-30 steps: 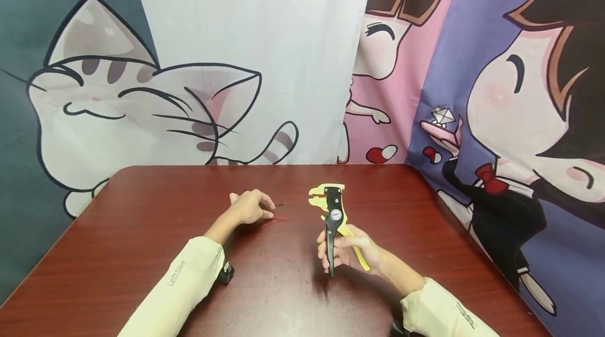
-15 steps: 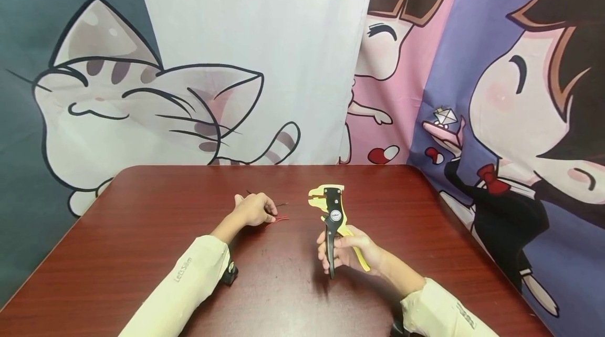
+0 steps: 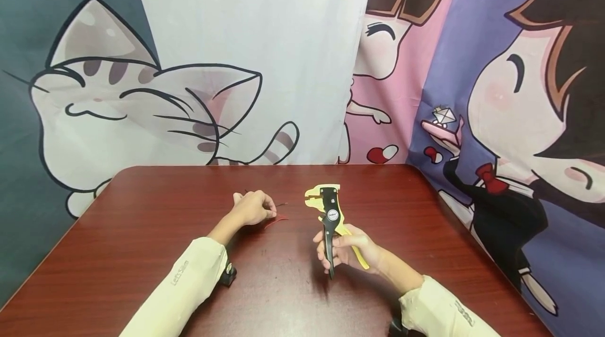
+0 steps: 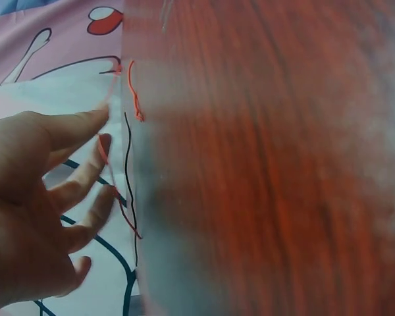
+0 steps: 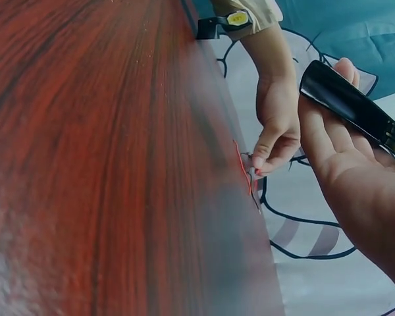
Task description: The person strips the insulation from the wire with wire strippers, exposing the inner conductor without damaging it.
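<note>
My left hand (image 3: 252, 207) is low over the far middle of the table, pinching a thin red wire (image 4: 122, 205) between thumb and index finger; its other fingers are spread. Beside these fingertips a second red wire (image 4: 135, 92) and a black wire (image 4: 128, 171) lie on the tabletop. In the head view the left hand covers most of the black wire. My right hand (image 3: 351, 249) grips a yellow and black wire stripper (image 3: 333, 214) by its handles, head upward, to the right of the wires. Only the black handle (image 5: 345, 102) shows clearly in the right wrist view.
The reddish-brown wooden table (image 3: 264, 295) runs back to a cartoon-printed cloth (image 3: 255, 53). A dark wrist camera (image 3: 229, 275) is strapped at the left sleeve (image 3: 181, 279). A right sleeve (image 3: 439, 305) rests near the front right.
The left hand has shifted slightly right at the wires, and its fingertips now pinch a red one. The wire stripper in the right hand has moved a little to the left.
</note>
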### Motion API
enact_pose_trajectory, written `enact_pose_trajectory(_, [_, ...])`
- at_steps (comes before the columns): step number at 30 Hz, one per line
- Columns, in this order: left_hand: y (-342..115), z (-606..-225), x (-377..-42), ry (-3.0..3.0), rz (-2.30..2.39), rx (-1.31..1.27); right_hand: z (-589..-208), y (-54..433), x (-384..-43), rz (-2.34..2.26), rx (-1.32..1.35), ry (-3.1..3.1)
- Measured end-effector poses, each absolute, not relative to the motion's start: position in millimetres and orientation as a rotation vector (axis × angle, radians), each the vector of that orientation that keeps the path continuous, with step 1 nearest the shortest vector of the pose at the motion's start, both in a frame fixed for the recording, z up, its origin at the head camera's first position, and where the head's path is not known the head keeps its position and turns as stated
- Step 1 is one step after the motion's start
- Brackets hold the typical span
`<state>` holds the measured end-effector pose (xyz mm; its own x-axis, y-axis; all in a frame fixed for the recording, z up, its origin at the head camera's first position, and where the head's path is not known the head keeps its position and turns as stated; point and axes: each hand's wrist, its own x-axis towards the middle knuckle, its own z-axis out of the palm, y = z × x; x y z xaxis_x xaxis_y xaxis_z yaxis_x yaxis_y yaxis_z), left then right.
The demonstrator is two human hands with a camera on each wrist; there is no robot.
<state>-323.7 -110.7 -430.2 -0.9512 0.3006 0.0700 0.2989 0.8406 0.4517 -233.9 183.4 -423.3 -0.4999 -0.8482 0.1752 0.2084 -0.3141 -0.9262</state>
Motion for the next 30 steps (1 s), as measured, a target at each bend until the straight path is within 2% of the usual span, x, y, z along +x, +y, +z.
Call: enact_pose_trajectory(30, [-101.7, -415.9, -308.0, 3.090, 1.248, 0.706, -425.9, 181.2, -241.2, -1.913, -0.906, 1.214])
